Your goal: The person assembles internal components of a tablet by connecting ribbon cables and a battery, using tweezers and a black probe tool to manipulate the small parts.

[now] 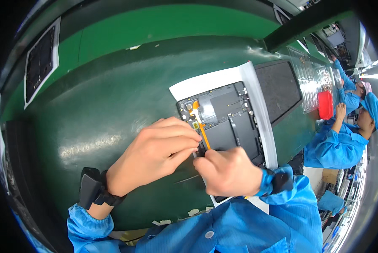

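Note:
An opened tablet-like device [222, 101] with a dark inner frame lies on a white sheet [210, 82], tilted on the green bench. Along its left part runs an orange flat flex cable [205, 137]. My left hand [157, 147] is at the device's left edge, thumb and fingers pinched close to the cable; whatever is between them is hidden. Curled in a closed grip, my right hand [231, 170] covers the device's lower part, its fingertips at the cable's lower end. I cannot make out what it grips.
To the right lie a dark flat panel [278, 89], clear plastic trays [305, 80] and a red bin [325, 105]. A dark beam [307, 26] crosses the upper right. Another device [39, 63] rests at the far left. Co-workers in blue [340, 143] sit at the right.

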`<state>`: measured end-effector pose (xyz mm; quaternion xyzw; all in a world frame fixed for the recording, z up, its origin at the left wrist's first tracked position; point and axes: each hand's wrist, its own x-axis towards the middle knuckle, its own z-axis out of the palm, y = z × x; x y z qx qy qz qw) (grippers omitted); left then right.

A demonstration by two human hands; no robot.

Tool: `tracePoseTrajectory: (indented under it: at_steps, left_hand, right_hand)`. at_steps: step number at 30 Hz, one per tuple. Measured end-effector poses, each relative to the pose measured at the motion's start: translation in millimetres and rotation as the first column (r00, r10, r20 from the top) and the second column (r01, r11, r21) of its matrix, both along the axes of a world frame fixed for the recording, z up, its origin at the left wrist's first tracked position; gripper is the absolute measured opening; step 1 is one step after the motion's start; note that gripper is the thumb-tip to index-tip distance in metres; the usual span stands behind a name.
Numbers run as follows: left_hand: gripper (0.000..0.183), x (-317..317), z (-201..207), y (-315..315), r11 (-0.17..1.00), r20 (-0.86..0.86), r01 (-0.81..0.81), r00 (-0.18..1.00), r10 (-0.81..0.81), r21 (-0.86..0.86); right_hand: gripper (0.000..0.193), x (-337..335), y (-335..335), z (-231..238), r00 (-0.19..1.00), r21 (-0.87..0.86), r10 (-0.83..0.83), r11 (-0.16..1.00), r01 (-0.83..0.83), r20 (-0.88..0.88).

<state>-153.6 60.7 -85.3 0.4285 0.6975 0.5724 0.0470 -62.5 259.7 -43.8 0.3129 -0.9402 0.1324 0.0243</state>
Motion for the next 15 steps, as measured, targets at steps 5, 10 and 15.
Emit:
tracePoseTrajectory:
  at_steps: [5, 10, 15]
  left_hand:
    - [0.018, 3, 3, 2, 0.994, -0.15, -0.022, 0.989, 0.006, -0.104]
    - [0.021, 7, 14, 7, 0.979, -0.213, 0.02, 0.975, -0.064, -0.204]
    - [0.026, 7, 13, 11, 0.944, -0.221, 0.06, 0.966, -0.137, -0.325]
  right_hand:
    - [0.017, -38, 96, 31, 0.816, -0.45, -0.53, 0.685, 0.572, 0.23]
    - [0.026, -63, 189, 28, 0.578, -0.358, -0.814, 0.522, 0.774, 0.063]
    - [0.067, -12, 97, 36, 0.588, -0.783, -0.731, 0.122, 0.61, 0.345]
